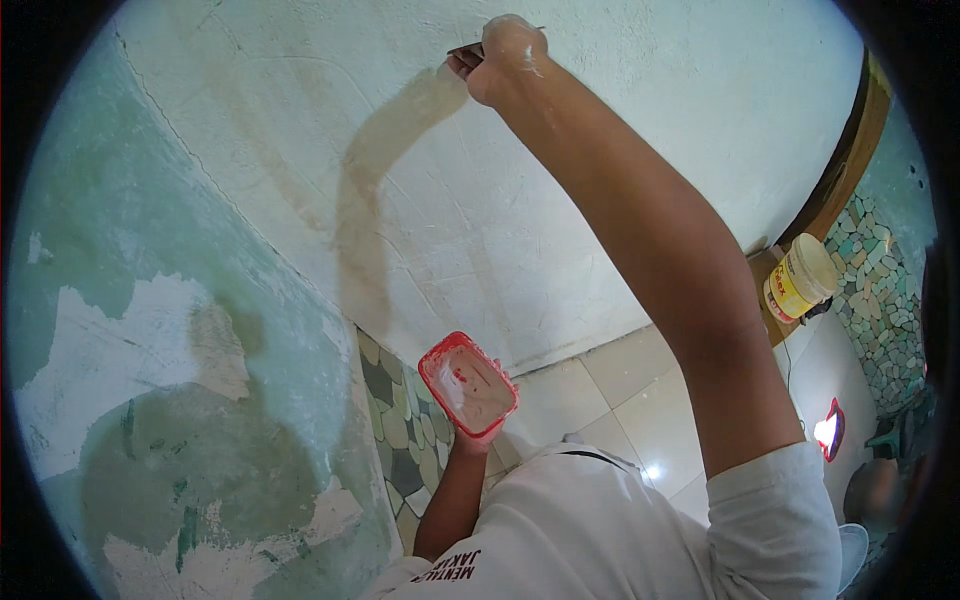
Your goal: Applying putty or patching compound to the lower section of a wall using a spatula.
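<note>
My right hand (pixel 507 58) is raised at the far end of a stretched arm, up against the white wall (pixel 570 200). Its fingers close on a putty knife (pixel 466 49), whose dark blade edge shows at the left of the hand; most of the tool is hidden. Lower down, at body height, my left hand (pixel 482 436) holds a red rectangular plastic tub (pixel 432 374) from beneath. Whitish putty (pixel 476 388) coats the inside of the tub, and smears of it cling to the rim.
A green wall (pixel 110 240) with patchy white areas stands at the left, meeting the white wall along a cracked corner. On the right are a white bucket with a yellow label (pixel 800 280), a wooden frame (pixel 862 140) and a lit lamp (pixel 829 430). Pale tiles (pixel 620 385) cover the floor.
</note>
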`<move>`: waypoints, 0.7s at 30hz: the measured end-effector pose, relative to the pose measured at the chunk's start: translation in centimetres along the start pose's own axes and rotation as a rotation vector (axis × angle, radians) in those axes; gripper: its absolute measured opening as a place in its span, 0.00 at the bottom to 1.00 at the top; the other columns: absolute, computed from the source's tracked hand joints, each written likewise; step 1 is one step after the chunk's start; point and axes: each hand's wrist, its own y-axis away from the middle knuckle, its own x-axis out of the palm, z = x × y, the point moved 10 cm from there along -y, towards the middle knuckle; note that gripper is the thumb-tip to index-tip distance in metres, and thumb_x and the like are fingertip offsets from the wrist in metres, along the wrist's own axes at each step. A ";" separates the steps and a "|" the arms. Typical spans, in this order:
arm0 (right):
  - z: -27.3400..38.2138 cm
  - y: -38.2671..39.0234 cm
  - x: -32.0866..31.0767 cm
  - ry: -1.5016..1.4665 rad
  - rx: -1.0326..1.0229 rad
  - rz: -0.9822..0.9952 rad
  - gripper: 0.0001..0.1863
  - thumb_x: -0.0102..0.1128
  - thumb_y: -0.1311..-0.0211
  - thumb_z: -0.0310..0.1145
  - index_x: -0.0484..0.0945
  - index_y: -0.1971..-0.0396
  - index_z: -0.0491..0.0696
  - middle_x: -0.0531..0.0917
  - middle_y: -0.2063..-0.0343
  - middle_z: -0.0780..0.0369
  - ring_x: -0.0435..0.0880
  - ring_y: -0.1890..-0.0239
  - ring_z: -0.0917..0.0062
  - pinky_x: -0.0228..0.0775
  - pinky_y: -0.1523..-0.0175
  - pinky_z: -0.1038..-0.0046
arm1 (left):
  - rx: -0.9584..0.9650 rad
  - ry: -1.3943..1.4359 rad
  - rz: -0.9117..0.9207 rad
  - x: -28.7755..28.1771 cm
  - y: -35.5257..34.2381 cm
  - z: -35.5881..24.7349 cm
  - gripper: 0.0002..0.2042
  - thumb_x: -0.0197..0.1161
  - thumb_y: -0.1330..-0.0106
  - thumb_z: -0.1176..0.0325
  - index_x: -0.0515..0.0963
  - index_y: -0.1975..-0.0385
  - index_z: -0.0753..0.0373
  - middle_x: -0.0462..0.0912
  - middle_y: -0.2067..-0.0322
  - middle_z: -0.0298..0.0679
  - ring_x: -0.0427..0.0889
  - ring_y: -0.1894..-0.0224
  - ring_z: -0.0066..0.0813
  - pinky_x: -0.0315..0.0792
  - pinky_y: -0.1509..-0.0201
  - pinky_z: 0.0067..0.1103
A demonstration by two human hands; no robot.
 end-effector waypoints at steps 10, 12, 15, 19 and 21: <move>-4.7 -0.7 -13.1 -0.088 0.009 -0.006 0.11 0.40 0.35 0.24 0.65 0.78 0.47 0.68 0.84 0.58 0.68 0.77 0.68 0.70 0.62 0.61 | -0.020 -0.051 -0.133 -1.5 -0.8 0.6 0.35 0.51 0.34 0.36 0.64 0.31 0.50 0.66 0.32 0.41 0.66 0.32 0.45 0.51 0.26 0.48; -8.7 -1.8 -17.3 -0.011 0.073 -0.151 0.08 0.41 0.33 0.26 0.66 0.74 0.48 0.69 0.81 0.59 0.69 0.76 0.69 0.70 0.62 0.61 | -0.035 -0.011 -0.076 -0.7 -0.8 0.7 0.35 0.50 0.34 0.36 0.64 0.31 0.51 0.65 0.31 0.40 0.67 0.32 0.45 0.51 0.26 0.48; -12.0 -1.7 -18.3 0.046 0.169 -0.259 0.03 0.44 0.31 0.28 0.67 0.66 0.49 0.71 0.74 0.58 0.71 0.71 0.69 0.71 0.60 0.59 | 0.005 -0.056 -0.156 -1.5 0.2 -0.3 0.36 0.50 0.34 0.36 0.64 0.31 0.51 0.65 0.31 0.40 0.67 0.32 0.44 0.51 0.25 0.47; -14.2 -5.3 -15.7 0.008 0.167 -0.235 0.19 0.50 0.34 0.33 0.63 0.45 0.55 0.74 0.64 0.60 0.75 0.63 0.70 0.69 0.61 0.56 | -0.019 -0.022 -0.108 -0.5 0.2 0.5 0.36 0.51 0.34 0.36 0.64 0.31 0.51 0.65 0.31 0.40 0.67 0.33 0.44 0.51 0.25 0.47; -13.5 -7.8 -12.7 -0.057 0.111 -0.150 0.09 0.48 0.31 0.34 0.66 0.55 0.53 0.72 0.63 0.56 0.73 0.65 0.67 0.71 0.62 0.56 | -0.052 0.057 -0.059 0.1 -0.2 1.4 0.35 0.52 0.34 0.37 0.64 0.31 0.51 0.65 0.31 0.39 0.66 0.32 0.43 0.52 0.25 0.46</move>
